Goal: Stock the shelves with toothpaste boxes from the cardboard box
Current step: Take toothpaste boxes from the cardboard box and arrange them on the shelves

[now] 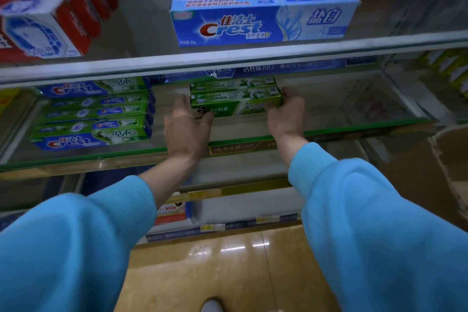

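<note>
A glossy tan tiled floor reflects overhead light; above it rise white-edged store shelves with grey back panels.

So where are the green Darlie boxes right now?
Head view: the green Darlie boxes sit mid-shelf between the left hand and right hand, right of the Crest stack.
</note>
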The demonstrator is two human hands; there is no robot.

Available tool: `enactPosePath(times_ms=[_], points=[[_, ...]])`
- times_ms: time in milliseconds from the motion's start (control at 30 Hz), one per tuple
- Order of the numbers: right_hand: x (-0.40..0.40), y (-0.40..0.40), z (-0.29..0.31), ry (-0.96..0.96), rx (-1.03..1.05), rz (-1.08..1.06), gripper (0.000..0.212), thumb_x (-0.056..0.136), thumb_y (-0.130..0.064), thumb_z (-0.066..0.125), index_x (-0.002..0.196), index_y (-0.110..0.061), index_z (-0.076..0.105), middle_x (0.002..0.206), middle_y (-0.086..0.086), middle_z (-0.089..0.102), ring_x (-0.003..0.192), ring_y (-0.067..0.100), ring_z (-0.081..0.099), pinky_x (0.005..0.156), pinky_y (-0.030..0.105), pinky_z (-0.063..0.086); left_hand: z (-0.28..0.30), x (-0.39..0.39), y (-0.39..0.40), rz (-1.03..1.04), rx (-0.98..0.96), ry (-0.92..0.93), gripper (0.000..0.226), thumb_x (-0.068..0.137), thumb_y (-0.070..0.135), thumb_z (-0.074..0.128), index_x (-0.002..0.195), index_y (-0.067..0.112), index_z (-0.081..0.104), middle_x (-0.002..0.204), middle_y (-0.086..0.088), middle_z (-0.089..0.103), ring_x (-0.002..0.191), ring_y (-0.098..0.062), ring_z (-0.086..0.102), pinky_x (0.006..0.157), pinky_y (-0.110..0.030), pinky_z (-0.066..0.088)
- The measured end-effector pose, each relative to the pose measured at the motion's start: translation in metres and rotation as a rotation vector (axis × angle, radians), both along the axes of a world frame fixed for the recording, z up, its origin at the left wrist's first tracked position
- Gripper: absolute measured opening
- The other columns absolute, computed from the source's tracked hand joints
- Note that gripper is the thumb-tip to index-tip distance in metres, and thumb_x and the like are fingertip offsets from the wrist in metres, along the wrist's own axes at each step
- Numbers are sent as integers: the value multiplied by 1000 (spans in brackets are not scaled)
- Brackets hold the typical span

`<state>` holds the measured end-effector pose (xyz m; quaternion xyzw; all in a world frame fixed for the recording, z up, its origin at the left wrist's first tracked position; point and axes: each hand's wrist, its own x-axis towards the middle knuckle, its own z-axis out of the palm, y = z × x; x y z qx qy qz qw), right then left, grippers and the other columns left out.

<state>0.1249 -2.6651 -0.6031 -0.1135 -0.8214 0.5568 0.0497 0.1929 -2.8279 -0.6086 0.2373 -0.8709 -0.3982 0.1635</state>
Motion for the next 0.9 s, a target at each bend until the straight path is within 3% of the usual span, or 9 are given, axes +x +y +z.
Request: enactPosePath(times_ms=[100,200,300,433,633,700,800,900], points=[[14,11,20,-107,-59,-53,43,93,-6,62,135,-8,53,131,8,59,121,23,55,102,28,42,19,23,21,38,-106,-19,58,91,24,71,142,7,50,137,-13,58,131,-31,49,110,-40,40],[40,37,51,-170,-22,-39,18,93,-8,58,103,-23,58,107,3,54,99,15,50,86,21,38,44,50,55,-95,-41,-15,42,92,23,67,131,13,55,127,-8,62,118,-26,57,98,-36,46],[73,71,90,-204,-104,-52,23,91,-9,59,112,-17,61,118,10,64,111,24,58,95,26,42,80,62,107,-202,-14,-51,32,93,22,65,123,13,56,118,-5,65,101,-18,56,83,-24,37],[100,138,138,-128,-113,-57,20,85,-7,56,91,-25,63,91,3,72,95,25,69,94,41,52,127,60,193,-392,4,24,19,92,19,64,110,18,57,105,-2,65,97,-18,60,80,-26,41],[127,263,162,-125,-65,-370,21,85,-6,57,79,-26,62,82,-3,70,94,26,67,92,38,52,165,53,310,-628,47,66,23,87,14,62,109,19,63,103,2,69,92,-14,64,84,-29,50],[138,295,151,-253,-98,-440,17,88,-8,57,83,-24,63,91,0,68,100,25,65,89,30,49,164,50,341,-727,37,-44,27,87,15,63,114,20,69,104,2,73,95,-13,67,89,-26,50],[157,334,130,-506,-186,-482,21,92,-11,55,112,-13,63,117,9,63,118,30,58,96,30,46,151,41,383,-871,-60,-333,38,89,27,67,126,21,67,118,-2,72,115,-21,64,99,-28,46],[169,357,103,-696,-316,-545,27,96,-15,53,122,-7,51,115,12,53,118,33,55,84,33,46,131,28,414,-950,-143,-652,53,94,37,67,141,16,56,138,-8,61,130,-30,54,108,-36,44]])
